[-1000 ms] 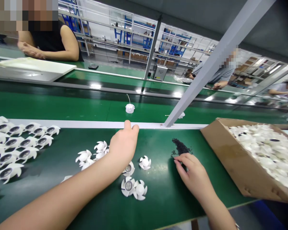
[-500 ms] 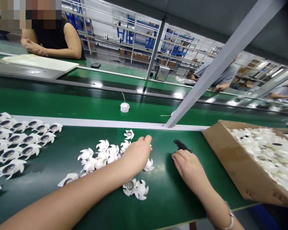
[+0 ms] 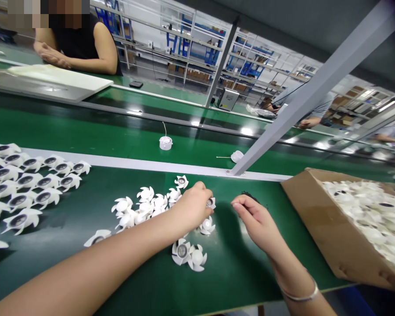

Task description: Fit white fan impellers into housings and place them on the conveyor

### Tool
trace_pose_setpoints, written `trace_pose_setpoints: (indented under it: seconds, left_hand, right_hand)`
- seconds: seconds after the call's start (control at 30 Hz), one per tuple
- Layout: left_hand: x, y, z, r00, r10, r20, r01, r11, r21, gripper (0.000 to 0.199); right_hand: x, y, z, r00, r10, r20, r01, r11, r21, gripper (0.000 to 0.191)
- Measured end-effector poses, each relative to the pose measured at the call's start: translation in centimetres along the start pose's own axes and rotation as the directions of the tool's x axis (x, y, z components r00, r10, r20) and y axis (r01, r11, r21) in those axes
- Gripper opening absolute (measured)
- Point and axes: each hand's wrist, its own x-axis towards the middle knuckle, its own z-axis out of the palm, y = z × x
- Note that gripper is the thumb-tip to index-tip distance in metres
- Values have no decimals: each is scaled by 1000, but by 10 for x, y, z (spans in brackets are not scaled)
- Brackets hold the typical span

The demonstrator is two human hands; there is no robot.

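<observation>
My left hand (image 3: 195, 204) is closed on a small white fan wheel (image 3: 211, 202), its dark-ringed hub showing past the fingers. Just below that hand lies another white fan wheel (image 3: 207, 224). My right hand (image 3: 254, 219) is raised with thumb and fingertips pinched together; whatever is between them is too small to name. Behind its knuckles, partly hidden, sits a pile of tiny black parts (image 3: 249, 195). Left of my left forearm is a loose cluster of white fan wheels (image 3: 146, 207), and two more (image 3: 181, 250) lie in front of it.
Rows of fan wheels (image 3: 26, 181) cover the left of the green table. A cardboard box (image 3: 311, 219) full of white fan wheels stands at the right. A slanted grey post (image 3: 283, 105) rises behind my hands. A white round part (image 3: 166, 143) sits on the belt beyond; a person (image 3: 105, 52) leans opposite.
My right hand has lifted from the black pile and moved slightly left, fingertips pinched. The fan wheel in my left hand now shows its hub. The view has shifted a little.
</observation>
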Motion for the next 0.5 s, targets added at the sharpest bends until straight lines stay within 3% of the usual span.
trace_pose_setpoints:
  seconds: [0.13, 0.23, 0.5]
  left_hand:
    - [2, -2, 2, 1000, -2, -4, 2, 999, -47, 47]
    - [3, -1, 1, 999, -35, -1, 35, 997, -71, 57]
    - [4, -5, 3, 1000, -12, 1, 12, 996, -89, 51]
  right_hand:
    - [14, 1, 21, 994, -31, 106, 26, 998, 51, 23]
    - [19, 5, 33, 991, -46, 125, 40, 998, 50, 22]
    - [23, 6, 43, 987, -115, 116, 117, 993, -18, 19]
